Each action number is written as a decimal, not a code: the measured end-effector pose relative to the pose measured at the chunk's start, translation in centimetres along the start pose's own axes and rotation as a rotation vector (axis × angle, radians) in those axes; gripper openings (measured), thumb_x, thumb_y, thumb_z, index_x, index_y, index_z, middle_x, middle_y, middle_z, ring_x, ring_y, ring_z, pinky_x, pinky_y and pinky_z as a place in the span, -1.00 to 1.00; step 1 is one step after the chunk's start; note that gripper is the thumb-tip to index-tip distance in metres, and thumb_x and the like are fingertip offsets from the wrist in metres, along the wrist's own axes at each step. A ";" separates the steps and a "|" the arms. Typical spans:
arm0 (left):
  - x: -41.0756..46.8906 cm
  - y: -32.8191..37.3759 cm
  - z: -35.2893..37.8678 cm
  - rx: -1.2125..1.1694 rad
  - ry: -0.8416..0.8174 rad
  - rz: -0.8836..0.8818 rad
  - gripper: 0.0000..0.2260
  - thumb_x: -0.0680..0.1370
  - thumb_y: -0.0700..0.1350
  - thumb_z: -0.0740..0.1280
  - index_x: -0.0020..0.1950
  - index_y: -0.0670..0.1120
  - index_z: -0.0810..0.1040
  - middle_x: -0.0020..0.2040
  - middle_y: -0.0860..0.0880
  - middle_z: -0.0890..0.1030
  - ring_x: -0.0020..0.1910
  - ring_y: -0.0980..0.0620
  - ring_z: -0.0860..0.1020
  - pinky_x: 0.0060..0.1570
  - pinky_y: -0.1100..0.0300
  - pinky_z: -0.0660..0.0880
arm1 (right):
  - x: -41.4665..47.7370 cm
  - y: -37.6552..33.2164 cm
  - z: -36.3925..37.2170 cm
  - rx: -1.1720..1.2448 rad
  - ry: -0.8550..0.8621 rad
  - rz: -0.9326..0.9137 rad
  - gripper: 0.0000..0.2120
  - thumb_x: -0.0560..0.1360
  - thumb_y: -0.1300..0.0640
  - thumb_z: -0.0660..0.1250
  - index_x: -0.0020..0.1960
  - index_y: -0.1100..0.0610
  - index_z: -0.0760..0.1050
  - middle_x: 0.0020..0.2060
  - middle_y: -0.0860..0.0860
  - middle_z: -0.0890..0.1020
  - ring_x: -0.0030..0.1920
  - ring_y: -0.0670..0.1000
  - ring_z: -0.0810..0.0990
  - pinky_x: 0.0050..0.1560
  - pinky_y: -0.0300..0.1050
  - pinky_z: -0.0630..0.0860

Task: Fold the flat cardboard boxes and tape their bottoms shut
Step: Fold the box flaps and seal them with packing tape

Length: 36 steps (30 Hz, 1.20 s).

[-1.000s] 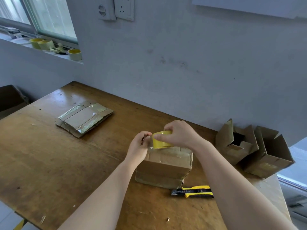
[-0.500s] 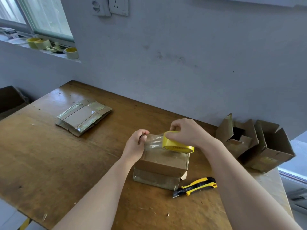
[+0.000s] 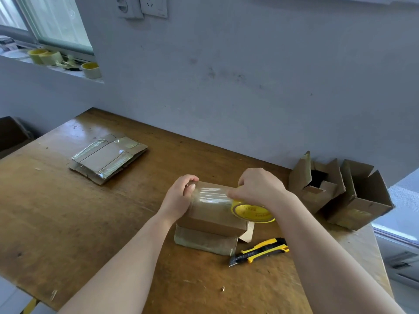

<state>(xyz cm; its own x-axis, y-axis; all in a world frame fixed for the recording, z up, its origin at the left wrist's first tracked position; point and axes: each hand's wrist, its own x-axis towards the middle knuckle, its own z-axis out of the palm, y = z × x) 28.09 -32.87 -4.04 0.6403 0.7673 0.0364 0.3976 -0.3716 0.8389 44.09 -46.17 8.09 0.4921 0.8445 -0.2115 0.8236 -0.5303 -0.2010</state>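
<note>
Left fingers: The fingers (image 3: 192, 179) of the left hand (image 3: 180, 197) curl over the left top edge of the box (image 3: 213, 223) and hold the free end of the tape strip (image 3: 210, 193) against it.
Right fingers: The right hand (image 3: 260, 189) grips the tape roll (image 3: 251, 211), fingers closed round it, tilted at the box's right edge.
Strip: Clear tape spans the upturned face between the two hands.
Box location: On the bench (image 3: 68, 223), front centre, with its loose flaps underneath.
Technique: The left anchor should not lift until the strip is down. The roll should be drawn down the right wall under even tension, then the strip rubbed flat along the seam.
Risk: Slack would likely leave wrinkles or an off-seam strip.
Cutting tool: The utility knife (image 3: 260, 250) lies just beside the box's front right corner, within reach.
Stock: Two folded boxes (image 3: 360, 200) stand at the right. The flat stack (image 3: 106, 157) lies well apart on the left.
</note>
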 end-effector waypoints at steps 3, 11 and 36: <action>0.1 0.0 0.5 0.044 0.015 0.014 -0.75 0.65 -0.13 0.11 0.28 0.04 0.45 0.17 0.14 0.47 0.16 0.19 0.41 0.05 0.32 0.31 | -0.3 1.7 0.1 0.038 0.041 -0.044 -0.52 0.41 -0.33 0.28 -0.36 0.08 0.52 -0.44 -0.06 0.48 -0.37 -0.01 0.48 -0.43 -0.17 0.31; 0.6 -0.5 0.7 0.112 0.028 0.082 -0.75 0.65 -0.17 0.11 0.28 -0.04 0.47 0.19 0.05 0.50 0.13 0.15 0.41 0.07 0.30 0.30 | -0.6 5.2 2.3 0.316 0.205 -0.017 -0.52 0.43 -0.34 0.28 -0.37 0.06 0.48 -0.49 -0.04 0.50 -0.39 -0.01 0.48 -0.41 -0.14 0.35; 1.8 -2.4 1.4 0.170 -0.009 0.015 -0.77 0.66 -0.14 0.12 0.27 -0.02 0.46 0.22 0.04 0.50 0.12 0.15 0.41 0.06 0.26 0.32 | 2.9 7.4 6.0 -0.088 0.167 0.082 -0.38 0.44 -0.47 0.09 0.02 -0.01 0.62 -0.29 -0.12 0.51 -0.27 -0.04 0.49 -0.47 -0.25 0.26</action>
<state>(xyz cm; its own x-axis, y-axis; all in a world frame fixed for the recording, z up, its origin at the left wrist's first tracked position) 29.18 -31.33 -6.70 0.6523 0.7568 0.0424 0.4935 -0.4665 0.7340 49.90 -48.15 0.21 0.5923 0.8035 -0.0602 0.7968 -0.5952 -0.1042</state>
